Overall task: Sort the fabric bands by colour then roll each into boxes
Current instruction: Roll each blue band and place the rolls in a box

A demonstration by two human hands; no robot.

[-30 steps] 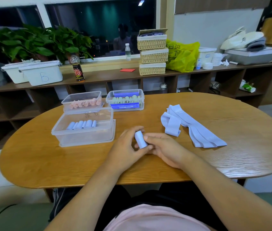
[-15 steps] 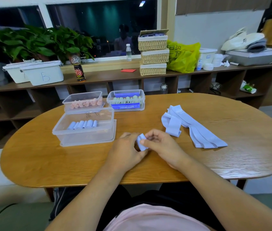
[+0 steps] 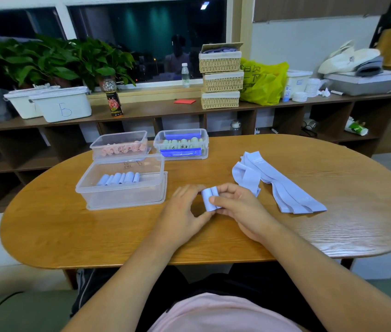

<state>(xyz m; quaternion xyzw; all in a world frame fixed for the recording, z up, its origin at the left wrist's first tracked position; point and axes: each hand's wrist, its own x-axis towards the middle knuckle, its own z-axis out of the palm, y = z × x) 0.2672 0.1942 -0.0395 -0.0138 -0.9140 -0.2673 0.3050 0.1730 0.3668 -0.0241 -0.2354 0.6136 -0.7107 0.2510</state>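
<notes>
- White bin [image 3: 62,109] on the shelf [image 3: 156,109]: we read one blue hand-drawn mark, like a "b" or a "6".
- Yellow bag [image 3: 265,85]: green printed characters, creased. We make out only "一下" on the lower line.
- Near clear box [image 3: 117,198]: dark handwriting at its far wall, one mark like a "b". The rest is too small.
- Box of green rolls [image 3: 204,147]: dark characters, unreadable.
- Dark bottle [image 3: 113,103]: red label, illegible.
</notes>
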